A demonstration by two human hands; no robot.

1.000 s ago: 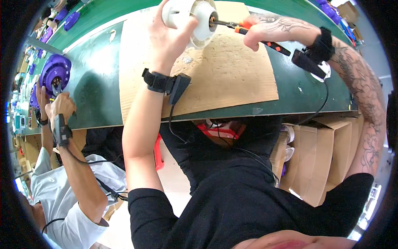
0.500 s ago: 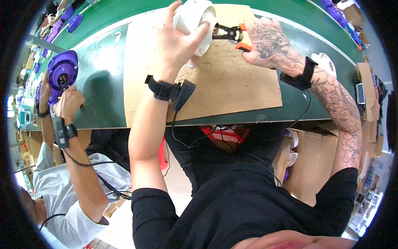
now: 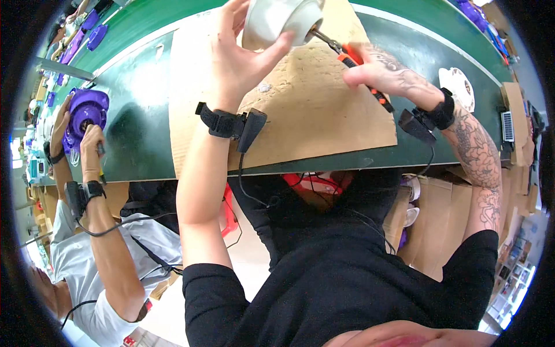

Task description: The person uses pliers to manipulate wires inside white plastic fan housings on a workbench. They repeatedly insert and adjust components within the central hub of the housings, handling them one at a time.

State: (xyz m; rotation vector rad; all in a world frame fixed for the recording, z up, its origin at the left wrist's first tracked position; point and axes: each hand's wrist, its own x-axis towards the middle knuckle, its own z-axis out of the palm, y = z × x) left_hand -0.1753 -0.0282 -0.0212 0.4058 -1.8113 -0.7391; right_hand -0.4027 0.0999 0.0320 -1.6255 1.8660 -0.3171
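A white, cup-shaped plastic housing [image 3: 277,26] is held up by my left hand [image 3: 245,63], thumb along its near side and fingers behind it. My right hand [image 3: 381,72] is wrapped round pliers [image 3: 329,41] with orange and black handles. Their metal jaws reach into or against the housing's right-hand opening; the tips are hidden there. Under both hands lies a brown cardboard sheet [image 3: 324,115], with a small whitish scrap [image 3: 265,87] on it.
On the green table [image 3: 139,139], another white part [image 3: 458,89] lies to the right. At the left a co-worker's hands [image 3: 91,147] work on a purple housing [image 3: 88,113] with a tool. Cardboard boxes [image 3: 428,217] stand below the table's edge at right.
The housing has turned so its opening faces lower right. My right hand and the pliers have shifted slightly down, and the pliers now slant, jaws up to the left.
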